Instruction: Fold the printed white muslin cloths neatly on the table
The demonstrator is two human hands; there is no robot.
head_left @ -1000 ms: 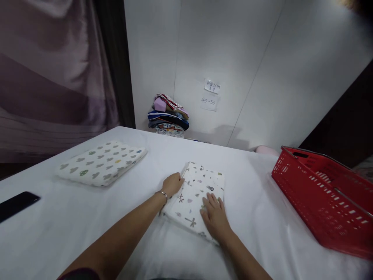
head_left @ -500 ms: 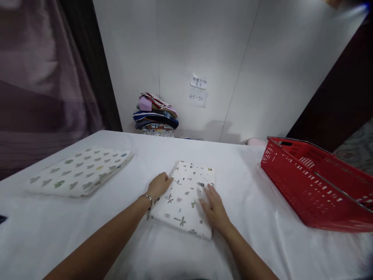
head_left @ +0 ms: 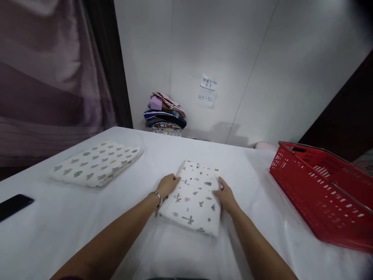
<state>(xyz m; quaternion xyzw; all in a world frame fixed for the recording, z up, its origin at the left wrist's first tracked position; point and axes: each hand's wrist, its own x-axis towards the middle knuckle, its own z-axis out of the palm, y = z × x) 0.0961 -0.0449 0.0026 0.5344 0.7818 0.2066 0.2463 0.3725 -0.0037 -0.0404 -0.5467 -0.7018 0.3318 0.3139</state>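
A folded white cloth with small printed figures [head_left: 194, 198] lies on the white table [head_left: 247, 217] in front of me. My left hand [head_left: 168, 185], with a bracelet on its wrist, grips the cloth's left edge with curled fingers. My right hand [head_left: 225, 195] has its fingers curled around the cloth's right edge. The cloth sits flat between both hands.
A second folded cloth with grey shapes [head_left: 97, 163] lies at the left. A black phone [head_left: 14, 205] rests near the left edge. A red plastic basket [head_left: 323, 190] stands at the right. A pile of folded clothes [head_left: 165, 113] sits by the back wall under paper notes [head_left: 207, 91].
My right hand slid off the top of the cloth to its right edge. My left hand stayed on the left edge.
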